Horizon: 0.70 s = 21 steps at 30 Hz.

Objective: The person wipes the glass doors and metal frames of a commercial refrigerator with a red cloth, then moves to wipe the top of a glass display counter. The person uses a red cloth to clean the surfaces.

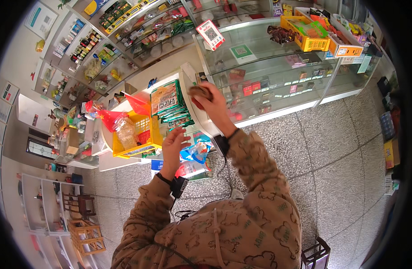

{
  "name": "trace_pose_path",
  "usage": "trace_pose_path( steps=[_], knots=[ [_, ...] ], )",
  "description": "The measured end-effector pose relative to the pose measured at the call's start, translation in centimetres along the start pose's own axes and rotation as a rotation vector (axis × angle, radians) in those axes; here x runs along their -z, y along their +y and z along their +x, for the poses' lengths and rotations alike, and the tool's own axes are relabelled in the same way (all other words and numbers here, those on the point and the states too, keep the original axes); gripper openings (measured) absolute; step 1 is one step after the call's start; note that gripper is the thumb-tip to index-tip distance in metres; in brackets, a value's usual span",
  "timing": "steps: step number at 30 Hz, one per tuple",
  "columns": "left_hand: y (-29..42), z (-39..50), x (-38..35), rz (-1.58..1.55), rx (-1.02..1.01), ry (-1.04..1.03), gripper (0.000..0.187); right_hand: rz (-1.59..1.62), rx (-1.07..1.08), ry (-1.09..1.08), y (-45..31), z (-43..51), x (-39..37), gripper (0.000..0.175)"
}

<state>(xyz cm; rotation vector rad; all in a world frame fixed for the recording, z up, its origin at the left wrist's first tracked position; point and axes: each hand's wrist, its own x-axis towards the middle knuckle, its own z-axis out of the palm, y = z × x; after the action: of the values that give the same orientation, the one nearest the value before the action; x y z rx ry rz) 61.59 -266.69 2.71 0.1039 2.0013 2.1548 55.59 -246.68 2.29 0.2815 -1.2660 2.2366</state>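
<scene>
My right hand [213, 102] grips a small brown object [200, 92] above the end of the white counter [194, 109]. Blur hides what exactly the object is. Below and left of it, my left hand [174, 144] is raised with its fingers apart and nothing in it. Its fingertips are near the lower edge of a stack of green snack packets [165, 99]. To the left of that stack stands a yellow plastic basket [153, 132], which holds a clear plastic jar [126, 132] and something red. Red flags [112, 118] stick out around the jar.
Blue and white plastic bags [199, 151] sit low in front of the counter. A glass display case [260, 79] spans the right, with a second yellow basket [310, 42] on top. A QR-code stand [211, 34] stands at its corner. Wooden stools [86, 235] are at lower left.
</scene>
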Motion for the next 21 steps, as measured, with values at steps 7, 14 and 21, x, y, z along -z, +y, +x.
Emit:
trace_pose_path(
  steps=[7, 14, 21],
  knots=[
    [4.1, 6.4, 2.0, 0.019, -0.311, 0.164, 0.025, -0.895, 0.572, -0.281, 4.5, -0.2, -2.2, 0.021],
    [3.2, 12.5, -2.9, 0.542, -0.706, 0.048, 0.024, -0.385, -0.104, 0.132, 11.4, -17.9, 4.9, 0.017],
    [1.5, 15.8, -7.4, 1.175, -1.023, 0.037, 0.038, -0.395, -0.229, 0.422, 11.4, -11.9, 12.6, 0.015]
  ],
)
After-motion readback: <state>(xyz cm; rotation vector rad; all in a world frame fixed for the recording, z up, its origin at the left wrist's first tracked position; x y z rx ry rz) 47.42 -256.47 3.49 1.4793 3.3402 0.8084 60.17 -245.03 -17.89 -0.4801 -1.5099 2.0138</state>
